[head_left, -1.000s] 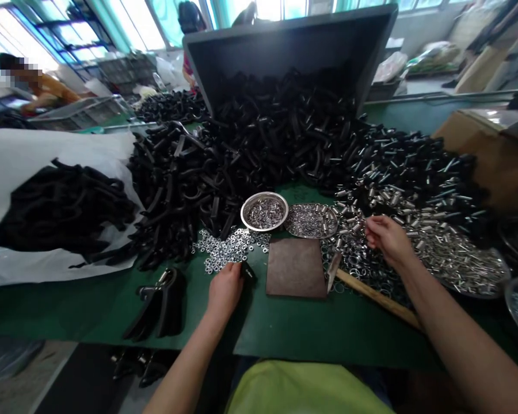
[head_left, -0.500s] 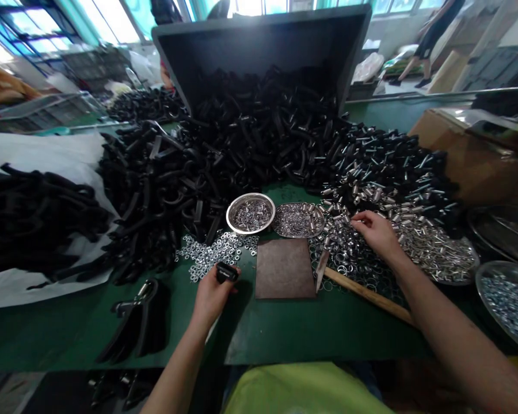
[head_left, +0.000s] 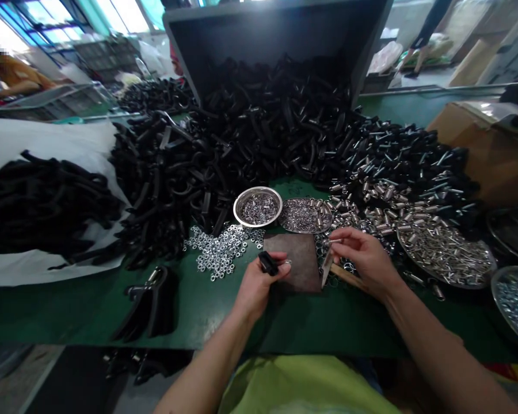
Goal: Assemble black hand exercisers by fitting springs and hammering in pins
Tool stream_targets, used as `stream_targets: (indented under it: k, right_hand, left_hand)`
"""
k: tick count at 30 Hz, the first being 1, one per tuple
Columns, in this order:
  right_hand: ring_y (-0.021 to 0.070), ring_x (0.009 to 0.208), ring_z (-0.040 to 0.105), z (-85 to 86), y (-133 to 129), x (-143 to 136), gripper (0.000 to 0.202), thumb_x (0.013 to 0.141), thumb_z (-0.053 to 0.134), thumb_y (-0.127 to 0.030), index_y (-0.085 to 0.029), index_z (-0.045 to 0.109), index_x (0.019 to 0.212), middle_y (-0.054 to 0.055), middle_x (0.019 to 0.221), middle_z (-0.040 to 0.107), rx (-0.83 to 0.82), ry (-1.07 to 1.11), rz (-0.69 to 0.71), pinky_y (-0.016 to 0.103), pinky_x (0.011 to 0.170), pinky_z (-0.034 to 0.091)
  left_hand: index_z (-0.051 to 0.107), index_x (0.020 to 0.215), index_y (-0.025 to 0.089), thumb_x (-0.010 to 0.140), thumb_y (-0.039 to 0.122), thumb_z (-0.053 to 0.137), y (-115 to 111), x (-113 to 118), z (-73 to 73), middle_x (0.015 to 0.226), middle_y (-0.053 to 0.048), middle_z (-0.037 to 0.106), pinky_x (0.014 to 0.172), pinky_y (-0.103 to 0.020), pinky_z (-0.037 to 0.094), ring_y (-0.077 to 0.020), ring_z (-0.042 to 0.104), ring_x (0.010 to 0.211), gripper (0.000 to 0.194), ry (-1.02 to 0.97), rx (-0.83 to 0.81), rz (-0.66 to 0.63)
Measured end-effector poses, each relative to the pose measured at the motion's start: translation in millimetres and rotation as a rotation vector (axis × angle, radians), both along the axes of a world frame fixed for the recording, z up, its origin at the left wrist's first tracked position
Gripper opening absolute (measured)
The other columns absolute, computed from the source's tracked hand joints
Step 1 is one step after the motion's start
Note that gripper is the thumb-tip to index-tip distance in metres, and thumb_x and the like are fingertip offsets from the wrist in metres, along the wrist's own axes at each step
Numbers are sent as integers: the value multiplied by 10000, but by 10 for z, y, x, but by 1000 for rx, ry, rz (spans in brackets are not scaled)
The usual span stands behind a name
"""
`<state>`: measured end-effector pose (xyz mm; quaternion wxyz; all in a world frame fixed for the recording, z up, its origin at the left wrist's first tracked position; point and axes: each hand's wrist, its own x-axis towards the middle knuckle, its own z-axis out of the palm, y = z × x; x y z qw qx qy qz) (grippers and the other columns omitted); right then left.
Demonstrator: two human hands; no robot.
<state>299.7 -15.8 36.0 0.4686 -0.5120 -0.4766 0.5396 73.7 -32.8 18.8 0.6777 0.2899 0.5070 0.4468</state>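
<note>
My left hand (head_left: 254, 290) is closed around a black plastic part (head_left: 267, 263), whose blunt end sticks up between the fingers. At its fingertips a small shiny metal piece shows, too small to name. Held over the left edge of the brown square plate (head_left: 304, 261), this hand is apart from my right hand (head_left: 369, 264). The right thumb and forefinger pinch a small metal spring (head_left: 336, 241). Below that hand lies a hammer (head_left: 345, 275) with a wooden handle, partly hidden by the fingers. Loose rings (head_left: 349, 267) surround the hammer.
Nuts (head_left: 220, 248) lie spread left of the plate. Behind it stand a round metal bowl (head_left: 237, 215) and a dish of small parts (head_left: 302, 215). Springs (head_left: 382, 195) and black parts (head_left: 164, 172) are heaped around. A large grey bin (head_left: 280, 26) lies tipped at the back.
My right hand has moved left and toward me from the spring pile, with a spring pinched in it. My left hand has moved right to the plate with the black part.
</note>
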Motion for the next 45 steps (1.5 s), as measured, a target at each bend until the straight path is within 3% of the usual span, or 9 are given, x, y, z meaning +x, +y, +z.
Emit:
stream_targets:
  k: [6, 12, 16, 19, 27, 33, 38, 42, 45]
  right_hand:
    - [99, 484, 542, 31, -227, -510, 180, 790, 628, -322, -183, 596, 900, -44, 568, 564, -58, 33, 192, 236, 481, 429]
    - [97, 490, 535, 9, -164, -588, 224, 768, 650, -358, -166, 612, 877, -35, 577, 575, -120, 66, 143, 230, 476, 429]
    - [140, 638, 616, -26, -119, -613, 238, 722, 691, -370, -174, 625, 839, 3, 726, 638, -159, 186, 27, 285, 595, 507]
    - [158, 676, 627, -30, -101, -598, 197, 730, 689, -349, -187, 646, 834, 14, 749, 654, -42, -54, -24, 309, 656, 508]
    - [152, 758, 632, 95, -150, -615, 68, 800, 634, -266, -217, 653, 843, 18, 868, 650, 325, -368, -46, 284, 689, 501]
    - [172, 815, 619, 129, -226, -694, 82, 842, 568, -204, -228, 646, 837, 31, 855, 654, 468, -553, 50, 303, 744, 483]
    - [189, 830, 613, 55, -237, -689, 109, 852, 538, -206, -222, 639, 812, 43, 850, 654, 416, -591, 64, 322, 765, 460]
    - [164, 698, 615, -116, -9, -583, 124, 851, 537, -280, -202, 629, 826, 12, 749, 654, 197, -432, 178, 294, 658, 471]
    - [155, 675, 595, -261, 348, -434, 198, 884, 474, -287, -188, 641, 847, 12, 732, 649, 189, -621, 242, 291, 649, 461]
  left_hand:
    - [705, 831, 131, 581, 239, 815, -15, 121, 57, 700, -10, 648, 655, -211, 449, -101, 583, 649, 293, -19, 60, -49]
    - [710, 836, 135, 603, 237, 792, -25, 55, 22, 692, -19, 659, 648, -224, 435, -115, 580, 646, 267, 15, 75, -33]
    - [726, 772, 171, 651, 204, 738, -30, 28, 1, 766, -34, 682, 719, -250, 446, -148, 603, 731, 126, 232, 293, -76]
    - [723, 765, 190, 692, 202, 697, -50, 48, -36, 835, -42, 684, 791, -261, 443, -166, 608, 825, 79, 361, 421, -77]
    - [508, 747, 150, 632, 287, 760, -89, 244, -200, 547, 70, 417, 389, -125, 216, -11, 297, 410, 310, -320, -314, -181]
    - [471, 692, 158, 606, 208, 728, -105, 322, -166, 514, 84, 351, 403, -133, 196, -19, 279, 436, 275, -311, -222, -225]
    - [494, 719, 175, 629, 353, 734, -143, 278, -116, 533, 76, 384, 402, -169, 215, -43, 321, 446, 312, -4, -95, -308]
    - [508, 769, 186, 635, 388, 732, -149, 175, -44, 517, 76, 398, 386, -187, 217, -56, 331, 426, 329, 107, -86, -489]
    - [474, 798, 196, 668, 351, 699, -171, 103, -27, 488, 97, 351, 392, -181, 194, -46, 274, 405, 303, -40, -147, -568]
